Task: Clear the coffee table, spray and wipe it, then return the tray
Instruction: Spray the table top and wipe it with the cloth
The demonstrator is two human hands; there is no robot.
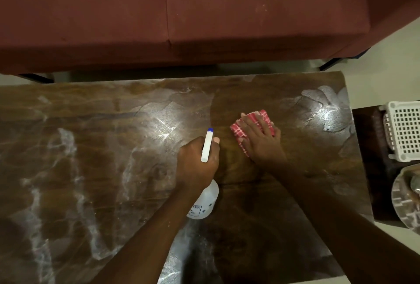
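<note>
Currently: wipe step, judged from the cloth flat on a wet top; the tray is not yet returned.
Left hand: fingers curled round the neck of a translucent white plastic spray bottle. Its white trigger head with a blue tip points away from the person.
Right hand: fingers spread and straight, pressing a folded red-and-white checked cloth onto the dark brown wooden table. It grips nothing.
Tray: a round pale tray with a tile-patterned rim, well right of the right hand. It is off the table on a dark low stand, just below a white plastic lattice basket, and is cut by the frame edge.
Risk 1: the cloth sits under a flat palm only, so a fast stroke could let it bunch or slip out.
Risk 2: the smears left of the left hand may dry to haze if wiping stays between the hands.
Risk 3: the bottle is tilted in a one-hand grip, so a stray squeeze would re-wet the wiped patch.
Table texture: glossy grained veneer. White streaks lie left of the left hand and beyond the right hand, with a darker, cleaner patch around both.
Cloth texture: thin woven fabric, soft and folded thick.
Beyond the hands: maroon fabric sofa with matte, dusty upholstery.
</note>
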